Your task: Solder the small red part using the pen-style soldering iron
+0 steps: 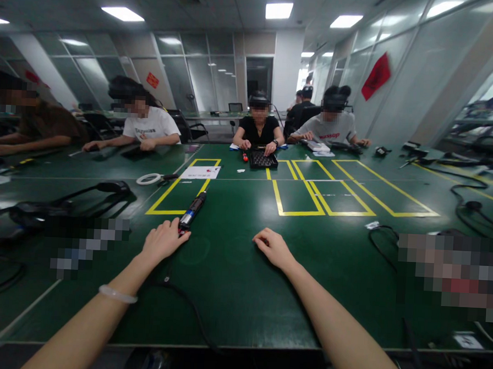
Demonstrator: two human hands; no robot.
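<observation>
My left hand (166,240) rests on the green table with its fingers closed about the rear end of an electric screwdriver (193,210). That tool has a black and silver body and points away from me, its tip near a yellow taped frame. A thin dark cord (192,308) runs along the table below this hand. To the right, my right hand (274,249) lies on the table with its fingers curled in. Nothing shows in it, and no object touches it.
Yellow tape frames (298,213) mark the green table (225,282). A white sheet (201,172) and a white tape roll (148,179) lie ahead left. Across sits a person (261,131) with a black tray (264,159). Black cables (463,190) lie at right.
</observation>
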